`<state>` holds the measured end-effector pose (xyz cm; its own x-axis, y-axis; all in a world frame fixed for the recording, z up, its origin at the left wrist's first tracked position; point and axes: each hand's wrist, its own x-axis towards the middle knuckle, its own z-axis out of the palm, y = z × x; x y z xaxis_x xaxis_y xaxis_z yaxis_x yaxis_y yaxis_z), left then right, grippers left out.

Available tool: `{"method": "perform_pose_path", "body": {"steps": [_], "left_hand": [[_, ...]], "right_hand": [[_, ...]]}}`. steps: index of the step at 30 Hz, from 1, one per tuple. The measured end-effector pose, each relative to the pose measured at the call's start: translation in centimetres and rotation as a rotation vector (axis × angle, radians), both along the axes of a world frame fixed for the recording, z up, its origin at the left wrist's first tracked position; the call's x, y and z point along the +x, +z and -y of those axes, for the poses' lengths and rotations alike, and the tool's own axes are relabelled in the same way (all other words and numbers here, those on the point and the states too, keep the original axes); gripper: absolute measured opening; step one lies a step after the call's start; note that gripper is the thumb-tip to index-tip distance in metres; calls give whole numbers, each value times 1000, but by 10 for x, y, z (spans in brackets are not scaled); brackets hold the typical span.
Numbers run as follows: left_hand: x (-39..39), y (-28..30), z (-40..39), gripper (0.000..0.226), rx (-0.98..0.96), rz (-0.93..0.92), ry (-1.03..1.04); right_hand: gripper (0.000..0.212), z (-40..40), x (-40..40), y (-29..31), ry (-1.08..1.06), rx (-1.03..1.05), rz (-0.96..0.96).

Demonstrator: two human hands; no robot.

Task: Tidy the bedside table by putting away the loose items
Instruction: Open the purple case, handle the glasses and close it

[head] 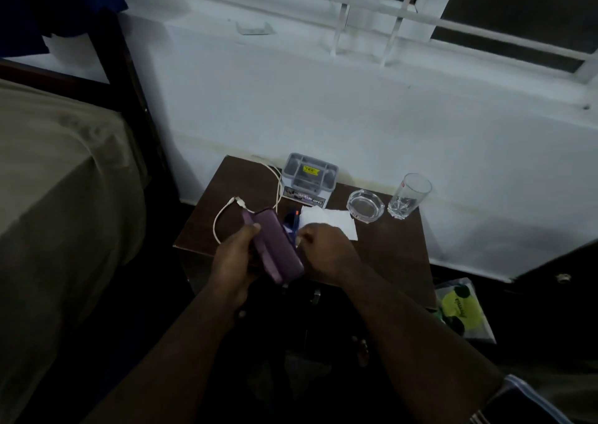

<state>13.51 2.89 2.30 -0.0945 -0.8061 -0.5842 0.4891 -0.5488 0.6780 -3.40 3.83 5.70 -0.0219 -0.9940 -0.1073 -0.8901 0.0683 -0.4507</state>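
My left hand (pixel 233 255) grips a purple phone (pixel 273 245) tilted above the front left of the dark wooden bedside table (pixel 388 249). A white charging cable (pixel 223 211) loops on the table, its plug end lying near the phone's top. My right hand (pixel 323 252) rests beside the phone over a white tissue (pixel 333 221); its fingertips are hidden, so what they touch is unclear. A small blue object with an orange tip (pixel 290 219) lies between phone and tissue. A grey compartment organizer (pixel 309 177) stands at the table's back.
A glass ashtray (pixel 365 206) and an empty drinking glass (pixel 409 195) stand at the table's back right. The bed (pixel 58 197) is close on the left. A bag with green contents (pixel 462 308) lies on the floor at right, below the white wall.
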Motion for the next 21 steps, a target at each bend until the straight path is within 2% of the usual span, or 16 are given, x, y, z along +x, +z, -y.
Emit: {"method": "perform_pose_path", "body": {"steps": [2,4,6,9,12,16,21], "left_hand": [[4,-3,6,42,25,27,57],[6,-4,11,33,26,52,104],[8,-6,15,21,18,80,145],[10,-6,16,15,9,120,170],[12,-7,18,22,24,125,174],[14,-12,17,36,7,111,162],[13,-9,18,42,15,78,177]], "right_hand": [[32,7,-10,-10,10,88,-47],[41,12,-15,-17,14,145,-86],[42,16,-12,-19,44,187,-102],[36,19,-1,-17,81,189,-21],[45,36,4,-27,74,232,29],[54,56,7,-39,96,337,-28],[38,62,1,-50,69,331,6]]}}
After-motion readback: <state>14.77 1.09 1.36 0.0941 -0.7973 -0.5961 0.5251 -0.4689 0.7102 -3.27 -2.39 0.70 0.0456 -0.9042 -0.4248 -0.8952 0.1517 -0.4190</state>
